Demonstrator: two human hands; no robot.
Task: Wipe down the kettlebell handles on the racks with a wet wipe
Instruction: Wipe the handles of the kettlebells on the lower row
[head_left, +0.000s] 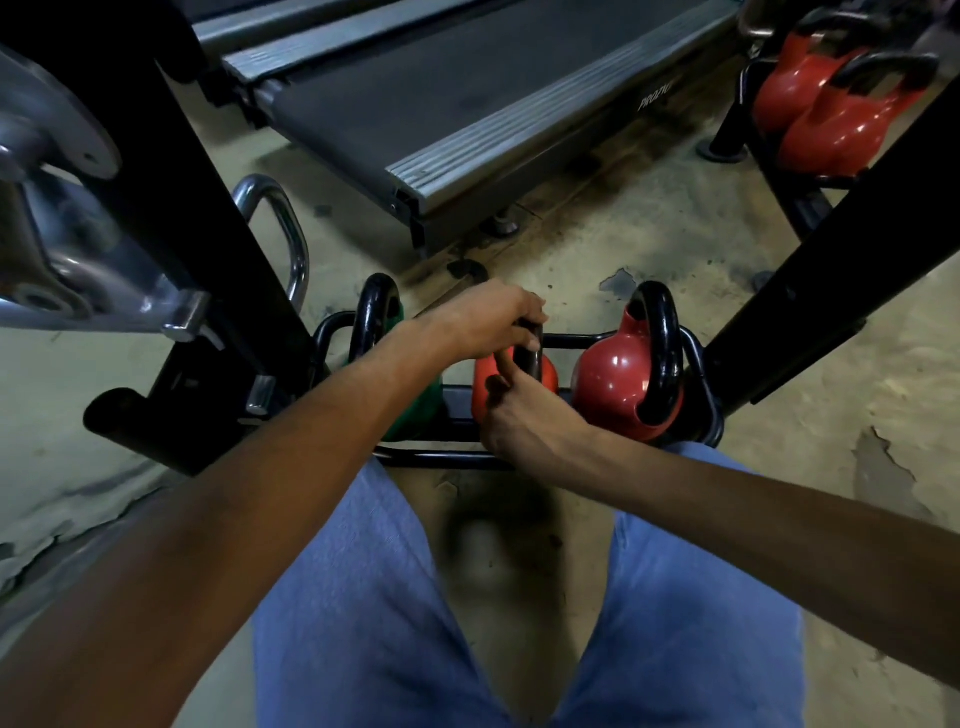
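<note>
The middle kettlebell (514, 384), an orange-red one on the low black rack (452, 460), is being worked on by both hands. Its black handle (529, 353) is gripped from above by the left hand (488, 317), whose fingers are curled closed over the top of the loop. The right hand (524, 421) is placed just below that grip, on the near side of the same handle, with its fingers bent closed and the thumb laid up along the near leg of the loop. A wet wipe cannot be made out in either hand; whether one is pinched under the fingers cannot be told.

The relation that matters is judged to be this: the handle loop stands upright and is seen nearly edge-on, so its long axis runs vertically between the two grips, top under the left hand, near leg under the right. A wiping stroke would therefore have to travel up and over the loop.

To the right of the grip, a larger red kettlebell (623, 384) stands close by, its handle untouched; to the left, a green kettlebell (415, 410) is partly hidden behind the left forearm. More red kettlebells (821, 114) sit on a second rack well beyond and to the right.
</note>
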